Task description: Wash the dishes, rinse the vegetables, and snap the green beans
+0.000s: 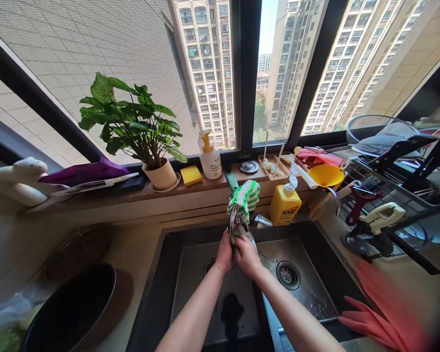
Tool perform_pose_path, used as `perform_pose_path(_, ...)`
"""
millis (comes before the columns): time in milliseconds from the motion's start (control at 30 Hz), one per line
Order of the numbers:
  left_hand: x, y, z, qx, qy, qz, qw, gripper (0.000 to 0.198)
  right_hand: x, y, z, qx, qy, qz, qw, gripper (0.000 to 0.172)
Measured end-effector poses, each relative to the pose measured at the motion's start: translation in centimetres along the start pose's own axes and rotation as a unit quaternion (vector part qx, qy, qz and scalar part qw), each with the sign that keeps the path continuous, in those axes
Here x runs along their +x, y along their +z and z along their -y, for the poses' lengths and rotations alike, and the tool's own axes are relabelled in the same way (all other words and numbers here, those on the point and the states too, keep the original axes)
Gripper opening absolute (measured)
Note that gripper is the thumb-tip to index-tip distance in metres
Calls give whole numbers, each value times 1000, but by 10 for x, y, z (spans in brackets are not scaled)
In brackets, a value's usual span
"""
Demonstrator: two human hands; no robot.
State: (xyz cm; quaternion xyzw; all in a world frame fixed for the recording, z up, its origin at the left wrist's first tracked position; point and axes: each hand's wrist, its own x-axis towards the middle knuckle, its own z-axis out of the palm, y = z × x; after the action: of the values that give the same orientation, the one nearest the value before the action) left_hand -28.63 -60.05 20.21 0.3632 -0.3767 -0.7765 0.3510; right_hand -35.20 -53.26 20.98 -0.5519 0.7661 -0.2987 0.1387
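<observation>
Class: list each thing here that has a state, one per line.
Left hand: closed on dark thing.
Right hand: closed on it too.
Striped cloth: draped over tap.
Sink: wet, not filled.
Yellow bottle: upright, capped.
Gloves: unworn, lying flat.
Plant: upright.

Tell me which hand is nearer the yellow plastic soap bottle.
Right. The right hand is below and left of the yellow plastic soap bottle; the left hand lies farther left.
</observation>
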Motion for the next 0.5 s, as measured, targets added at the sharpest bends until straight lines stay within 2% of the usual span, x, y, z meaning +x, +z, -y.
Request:
perform_pose_path(67, -1, 3, -2, -4, 21, 1, 1000, 26, 4, -2, -2, -50, 33, -1, 998, 30)
perform_pose_path(167, 0, 2, -8, 61, 59, -6, 996, 20, 3, 1, 1, -73, 84, 25, 993, 29)
perform_pose_path(267, 1, -7, -10, 110, 57, 7, 992, 16, -1, 8, 8, 10, 95, 38, 995, 22)
perform_pose_path(333, -1, -15, -6, 100, 40, 21, 994, 19, 0, 11, 11, 130, 105, 38, 985, 18)
perform_pose_path(367, -3, -19, -2, 86, 33, 22, 995, 22, 2, 12, 11, 210, 117, 38, 970, 17)
perform_pose_path(433, -7, -25, 6, 51, 20, 10, 998, 26, 5, 16, 9, 373, 152, 33, 915, 18)
perform_pose_path(500, -8, -29, 10, 29, 10, -9, 999, 27, 4, 21, 7, 469, 168, 26, 867, 23)
